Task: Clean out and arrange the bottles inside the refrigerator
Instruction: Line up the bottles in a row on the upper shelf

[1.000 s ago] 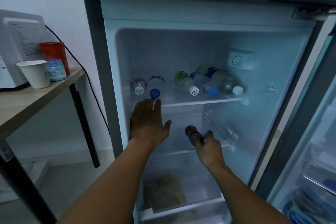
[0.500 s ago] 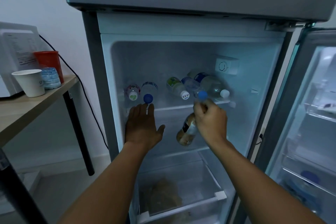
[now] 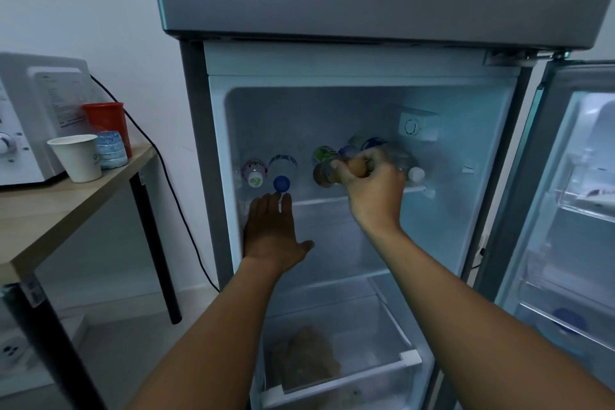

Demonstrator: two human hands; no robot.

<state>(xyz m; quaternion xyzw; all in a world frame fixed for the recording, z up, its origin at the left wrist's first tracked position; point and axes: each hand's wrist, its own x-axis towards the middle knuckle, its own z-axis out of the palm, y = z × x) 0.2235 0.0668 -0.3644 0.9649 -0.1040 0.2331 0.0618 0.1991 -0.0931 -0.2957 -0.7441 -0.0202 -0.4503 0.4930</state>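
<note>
The refrigerator stands open, and several plastic bottles lie on their sides on its top shelf (image 3: pixel 319 201). A white-capped bottle (image 3: pixel 254 172) and a blue-capped bottle (image 3: pixel 282 176) lie at the left. My right hand (image 3: pixel 372 190) is shut on a small brownish bottle (image 3: pixel 327 173), holding it sideways at shelf level in front of a green-labelled bottle (image 3: pixel 324 152). More bottles, one with a white cap (image 3: pixel 416 173), lie behind that hand and are partly hidden. My left hand (image 3: pixel 274 230) rests flat and open against the shelf's front edge, just below the blue cap.
The fridge door (image 3: pixel 572 210) hangs open at the right with racks. A clear drawer (image 3: pixel 332 386) at the bottom holds something brown. To the left a wooden table (image 3: pixel 66 206) carries a microwave (image 3: pixel 36 116), a paper cup (image 3: pixel 78 156) and a red cup (image 3: pixel 106 123).
My right hand has lifted the brownish bottle from the lower compartment up to the top shelf and turned it sideways. My left hand has stayed at the shelf edge.
</note>
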